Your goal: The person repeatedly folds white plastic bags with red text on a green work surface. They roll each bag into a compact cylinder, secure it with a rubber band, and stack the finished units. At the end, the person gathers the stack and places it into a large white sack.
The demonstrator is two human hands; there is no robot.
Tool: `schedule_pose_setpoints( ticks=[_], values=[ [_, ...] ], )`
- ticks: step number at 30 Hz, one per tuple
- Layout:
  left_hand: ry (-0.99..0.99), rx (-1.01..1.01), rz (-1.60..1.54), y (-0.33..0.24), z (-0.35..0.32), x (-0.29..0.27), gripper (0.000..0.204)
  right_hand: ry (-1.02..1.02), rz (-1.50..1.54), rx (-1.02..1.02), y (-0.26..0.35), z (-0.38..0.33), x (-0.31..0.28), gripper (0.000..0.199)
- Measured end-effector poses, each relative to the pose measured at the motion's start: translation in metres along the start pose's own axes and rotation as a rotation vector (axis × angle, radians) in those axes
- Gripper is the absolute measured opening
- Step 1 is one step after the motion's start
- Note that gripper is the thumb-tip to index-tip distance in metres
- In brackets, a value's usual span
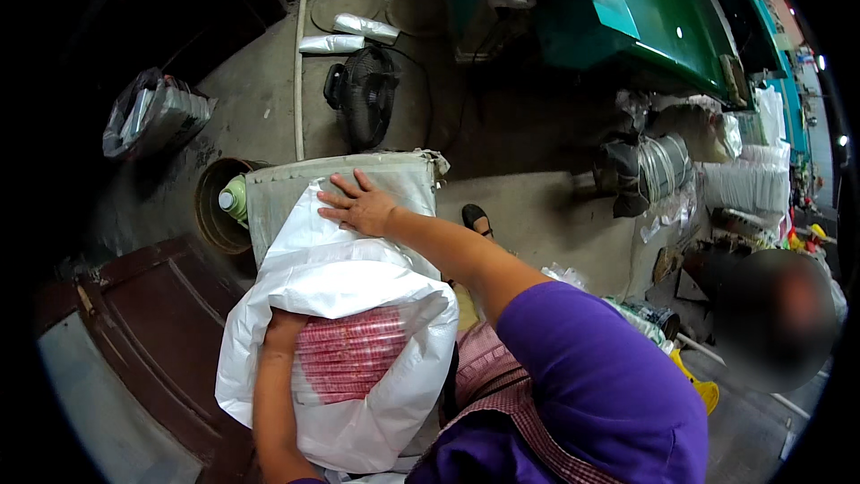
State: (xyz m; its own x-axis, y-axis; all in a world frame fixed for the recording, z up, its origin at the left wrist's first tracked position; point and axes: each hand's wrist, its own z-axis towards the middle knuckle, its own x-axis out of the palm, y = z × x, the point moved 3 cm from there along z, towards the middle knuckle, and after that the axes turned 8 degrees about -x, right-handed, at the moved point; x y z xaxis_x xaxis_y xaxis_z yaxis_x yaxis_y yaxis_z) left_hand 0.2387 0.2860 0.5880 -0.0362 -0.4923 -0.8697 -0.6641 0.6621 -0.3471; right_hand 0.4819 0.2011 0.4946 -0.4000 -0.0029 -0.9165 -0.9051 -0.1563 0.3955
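A white woven sack (309, 260) lies across a pale, cloth-covered block (278, 188), its mouth gaping toward me. Inside it shows a stack of red-and-white printed packs (349, 354) in clear plastic. My left hand (285, 327) reaches into the sack's mouth at the left side of the stack; its fingers are hidden by the sack and the packs. My right hand (360, 206) rests on the sack's far end with its fingers spread, pressing on the outside and holding nothing.
Beyond the block stands a black fan (363, 99), with white rolls (367, 29) on the floor behind it. A round bin (215, 206) with a green bottle (235, 200) is at the left, above a brown wooden panel (161, 314). A green machine (663, 27) fills the far right.
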Motion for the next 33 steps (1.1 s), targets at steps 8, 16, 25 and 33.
schedule_pose_setpoints(
  ticks=[8, 16, 25, 33],
  values=[
    [-0.203, 0.124, 0.388, -0.032, 0.001, 0.048, 0.058, 0.073, 0.310, 0.094, -0.004, -0.028, -0.030, 0.050],
    [-0.487, 0.102, 0.533, -0.057, -0.022, 0.041, 0.054, 0.045, 0.405, 0.748, -0.078, -0.363, -0.082, 0.042],
    [-0.846, -0.382, -0.530, -0.198, -0.117, -0.037, 0.042, 0.121, 0.450, 1.391, -0.109, -0.728, -0.043, 0.041],
    [-0.535, 0.196, -0.285, -0.477, -0.017, 0.005, 0.048, 0.001, 0.554, 1.046, -0.219, -0.681, -0.122, 0.055]
  ],
)
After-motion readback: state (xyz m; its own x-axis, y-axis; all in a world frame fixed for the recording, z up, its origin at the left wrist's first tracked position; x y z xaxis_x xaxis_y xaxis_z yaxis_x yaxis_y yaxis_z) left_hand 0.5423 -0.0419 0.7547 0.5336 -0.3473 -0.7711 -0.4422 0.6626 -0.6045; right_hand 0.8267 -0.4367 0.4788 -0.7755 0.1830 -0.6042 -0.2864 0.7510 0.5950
